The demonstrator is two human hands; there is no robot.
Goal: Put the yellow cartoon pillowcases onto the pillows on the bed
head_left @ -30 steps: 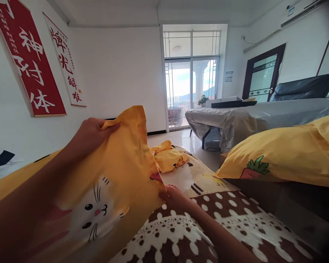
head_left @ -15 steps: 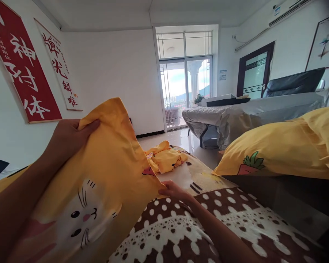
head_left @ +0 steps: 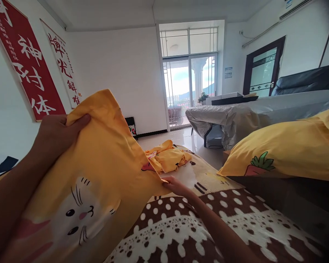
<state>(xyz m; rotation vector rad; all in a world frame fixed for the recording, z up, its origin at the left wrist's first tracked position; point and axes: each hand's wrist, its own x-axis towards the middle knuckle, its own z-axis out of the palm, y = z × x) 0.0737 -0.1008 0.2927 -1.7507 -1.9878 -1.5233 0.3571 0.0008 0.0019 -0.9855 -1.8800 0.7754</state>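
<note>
Between the left hand (head_left: 57, 135) and the right hand (head_left: 175, 185), a yellow cloth (head_left: 109, 153) was held raised and spread. The left hand was clamped on its upper edge, with the thumb across the near face; the fingers behind the fold were hidden. The right hand, lower and farther forward, was clamped on a corner of the same cloth, thumb and fingers together. Below the left hand, the near face carried a cat print (head_left: 82, 215); just left of the right hand, a small red print (head_left: 148, 166) stood near the edge.

Beneath the right hand lay a brown and white blanket (head_left: 178, 223). Directly beyond that hand, a crumpled yellow heap (head_left: 171, 159) rested on the blanket; whether it touched the held cloth could not be determined. To the right of the right hand, well apart, a yellow pillow (head_left: 298, 142) with a carrot print (head_left: 260, 164) sat on a dark support (head_left: 279, 199). Farther beyond the right hand stood a plastic-covered table (head_left: 203, 115), bearing a black tray (head_left: 227, 100). Above and left of the left hand hung a red scroll (head_left: 34, 76).
</note>
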